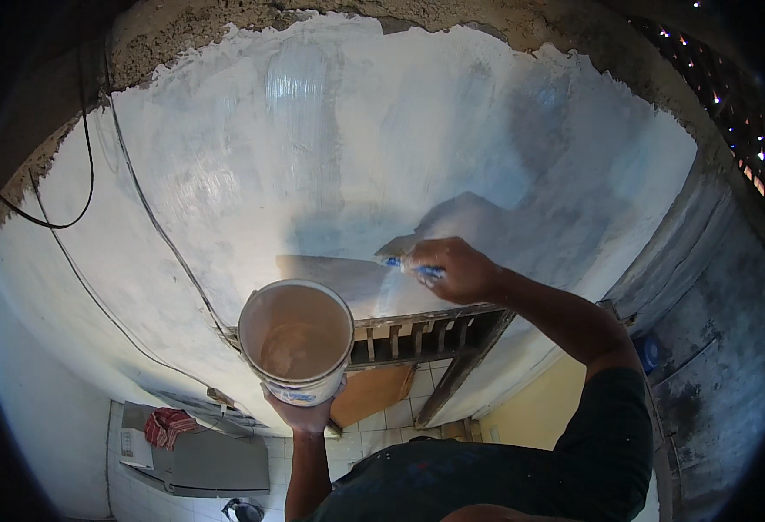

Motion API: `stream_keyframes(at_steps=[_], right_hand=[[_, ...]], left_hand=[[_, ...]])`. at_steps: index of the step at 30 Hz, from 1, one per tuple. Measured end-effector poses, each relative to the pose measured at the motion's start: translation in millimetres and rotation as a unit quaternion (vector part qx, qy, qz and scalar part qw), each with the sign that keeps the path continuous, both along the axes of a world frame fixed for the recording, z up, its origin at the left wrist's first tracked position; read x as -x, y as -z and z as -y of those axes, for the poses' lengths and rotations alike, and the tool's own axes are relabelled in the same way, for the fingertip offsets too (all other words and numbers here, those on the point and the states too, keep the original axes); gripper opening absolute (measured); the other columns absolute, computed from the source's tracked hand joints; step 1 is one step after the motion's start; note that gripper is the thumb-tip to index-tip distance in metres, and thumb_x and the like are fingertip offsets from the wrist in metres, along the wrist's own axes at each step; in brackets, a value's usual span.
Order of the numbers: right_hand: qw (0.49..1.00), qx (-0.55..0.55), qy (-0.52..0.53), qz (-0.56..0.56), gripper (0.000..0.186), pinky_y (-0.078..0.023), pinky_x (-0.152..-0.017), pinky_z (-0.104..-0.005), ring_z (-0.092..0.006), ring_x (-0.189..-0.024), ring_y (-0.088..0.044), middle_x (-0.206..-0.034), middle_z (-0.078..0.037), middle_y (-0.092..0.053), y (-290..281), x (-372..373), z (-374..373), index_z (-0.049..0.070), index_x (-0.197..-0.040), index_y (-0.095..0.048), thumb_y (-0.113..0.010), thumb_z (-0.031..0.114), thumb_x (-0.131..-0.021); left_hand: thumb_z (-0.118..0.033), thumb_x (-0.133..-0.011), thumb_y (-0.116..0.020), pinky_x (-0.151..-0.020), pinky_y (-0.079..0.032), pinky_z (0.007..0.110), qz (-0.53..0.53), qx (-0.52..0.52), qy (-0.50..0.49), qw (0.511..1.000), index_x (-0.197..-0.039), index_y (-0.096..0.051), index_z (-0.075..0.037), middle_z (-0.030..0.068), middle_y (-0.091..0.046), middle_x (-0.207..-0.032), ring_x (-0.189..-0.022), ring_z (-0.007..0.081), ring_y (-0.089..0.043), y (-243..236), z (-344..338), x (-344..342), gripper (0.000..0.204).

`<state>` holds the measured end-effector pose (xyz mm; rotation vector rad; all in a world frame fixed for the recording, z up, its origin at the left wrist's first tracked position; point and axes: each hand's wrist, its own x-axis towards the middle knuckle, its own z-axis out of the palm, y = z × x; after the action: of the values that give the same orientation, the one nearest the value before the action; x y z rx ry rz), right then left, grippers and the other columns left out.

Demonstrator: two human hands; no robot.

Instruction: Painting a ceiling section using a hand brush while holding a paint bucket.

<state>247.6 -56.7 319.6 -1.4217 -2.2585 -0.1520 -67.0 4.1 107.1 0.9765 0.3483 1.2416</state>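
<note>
My left hand (302, 414) is wrapped round the lower part of a white paint bucket (306, 391) and holds it up before me. Inside the bucket, low down, shows some pale brownish liquid paint. My right hand (455, 268) grips a paintbrush (429, 271) by its blue handle, bristles toward the left. The brush is at the wall (382, 139), right of the bucket's rim; whether its bristles touch the surface I cannot tell. Whitish paint covers much of the wall in uneven streaks, some wet and shiny. My arm's shadow falls on it.
A wooden vent frame with slats (413, 339) sits below the brush. Black cables (152, 213) run down the wall's left side. Lower left, a grey refrigerator (217, 465) bears a red striped cloth (169, 426). Rough bare masonry (539, 24) edges the wall's top.
</note>
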Motion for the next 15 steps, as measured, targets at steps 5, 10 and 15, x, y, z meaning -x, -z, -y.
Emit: stream_keyframes(at_steps=[5,10,15], right_hand=[[0.979,-0.19,0.037,-0.068,0.029,-0.058,-0.076,-0.0355,-0.0288,-0.087,-0.071,-0.099,-0.018,-0.072,-88,-5,6,0.004,-0.113,-0.07,-0.067,-0.002,-0.085],[0.875,-0.471,0.048,0.099,0.035,-0.06,-0.071,-0.0337,-0.0231,-0.091,-0.072,-0.113,-0.012,-0.069,-134,2,2,0.005,-0.113,-0.07,-0.071,-0.002,-0.079],[0.878,-0.399,0.086,0.248,0.036,-0.06,-0.072,-0.0334,-0.0261,-0.101,-0.069,-0.122,-0.013,-0.063,-28,20,-38,0.007,-0.115,-0.067,-0.072,0.008,-0.079]], left_hand=[[-0.036,-0.073,-0.063,-0.097,-0.049,0.052,0.047,0.061,-0.032,0.997,-0.143,-0.037,-0.006,0.015,-0.047,-0.14,-0.124,0.0312,-0.051,-51,18,-12,0.08],[-0.029,-0.071,-0.086,-0.102,-0.05,0.046,0.105,0.094,-0.006,0.99,-0.14,-0.042,-0.002,0.0157,-0.055,-0.136,-0.122,0.0268,-0.059,-47,17,-10,0.085],[-0.047,-0.086,-0.067,-0.096,-0.053,0.051,0.246,0.188,0.067,0.948,-0.144,-0.035,-0.007,0.0163,-0.043,-0.145,-0.128,0.0297,-0.051,-11,1,-7,0.077]])
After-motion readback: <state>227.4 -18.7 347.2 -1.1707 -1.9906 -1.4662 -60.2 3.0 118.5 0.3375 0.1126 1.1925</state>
